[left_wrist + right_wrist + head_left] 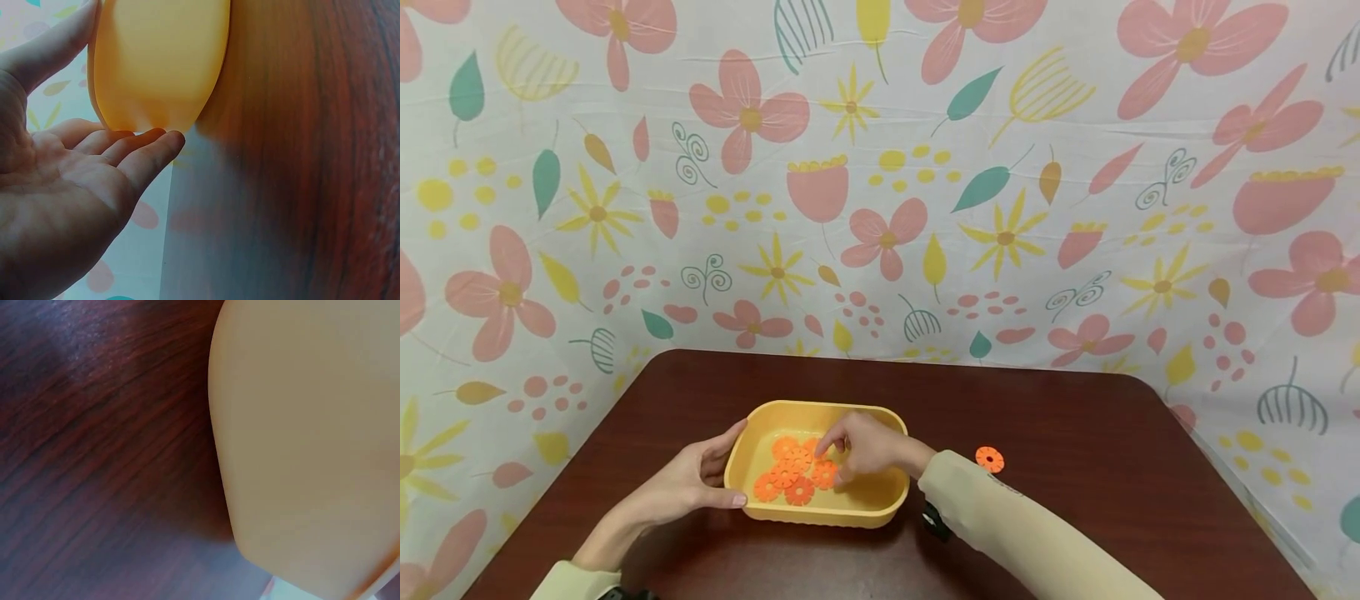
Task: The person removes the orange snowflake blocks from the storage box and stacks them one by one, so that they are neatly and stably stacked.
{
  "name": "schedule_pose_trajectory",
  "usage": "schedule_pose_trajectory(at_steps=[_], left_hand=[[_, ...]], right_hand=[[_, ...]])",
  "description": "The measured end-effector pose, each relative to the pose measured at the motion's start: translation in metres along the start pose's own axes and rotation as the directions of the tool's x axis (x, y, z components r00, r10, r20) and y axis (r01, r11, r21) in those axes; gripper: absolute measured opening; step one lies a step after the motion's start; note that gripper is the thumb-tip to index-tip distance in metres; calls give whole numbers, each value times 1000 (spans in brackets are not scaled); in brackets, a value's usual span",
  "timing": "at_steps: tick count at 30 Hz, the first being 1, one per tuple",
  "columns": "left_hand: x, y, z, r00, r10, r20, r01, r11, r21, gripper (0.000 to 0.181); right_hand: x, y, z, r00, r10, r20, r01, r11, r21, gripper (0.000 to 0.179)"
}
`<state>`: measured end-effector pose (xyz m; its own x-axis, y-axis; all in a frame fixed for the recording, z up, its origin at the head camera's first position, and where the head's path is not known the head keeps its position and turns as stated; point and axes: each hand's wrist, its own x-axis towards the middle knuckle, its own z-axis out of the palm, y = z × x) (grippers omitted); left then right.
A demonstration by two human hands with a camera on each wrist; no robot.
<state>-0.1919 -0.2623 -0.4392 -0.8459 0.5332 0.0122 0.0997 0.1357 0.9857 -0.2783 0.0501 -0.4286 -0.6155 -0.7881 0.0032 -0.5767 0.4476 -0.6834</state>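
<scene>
A yellow plastic bin [820, 518] with rounded corners sits on the table, several orange notched discs [786, 475] heaped in its left half. My left hand [688, 479] holds the bin's left end, thumb at the near corner and fingers behind. From the left wrist, that hand [94, 169] shows fingertips against the bin's end wall [162, 69]. My right hand [868, 446] reaches over the right rim into the bin, index finger pointing down among the discs, thumb apart from it. The right wrist view shows the bin's outer wall [300, 444]; the hand is out of sight there.
A single orange disc [990, 459] lies on the dark wooden table [1075, 517], right of the bin and beyond the right forearm. A flower-printed cloth [887, 167] hangs behind the table and along its sides.
</scene>
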Motion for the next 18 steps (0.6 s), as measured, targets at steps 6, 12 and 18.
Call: schedule_pose_trajectory(at_steps=[6,12,18], left_hand=[[0,0,0,1000,2,-7,-2,1000,8,104],[1,0,0,1000,-4,-2,4,1000,7,104],[1,0,1,1000,-5,-3,5,1000,17,104]], right_hand=[[2,2,1,1000,19,17,-19,1000,7,38],[2,1,2,999,47,18,-47,999,13,37],[3,2,3,998,66,17,-66,998,8,37]])
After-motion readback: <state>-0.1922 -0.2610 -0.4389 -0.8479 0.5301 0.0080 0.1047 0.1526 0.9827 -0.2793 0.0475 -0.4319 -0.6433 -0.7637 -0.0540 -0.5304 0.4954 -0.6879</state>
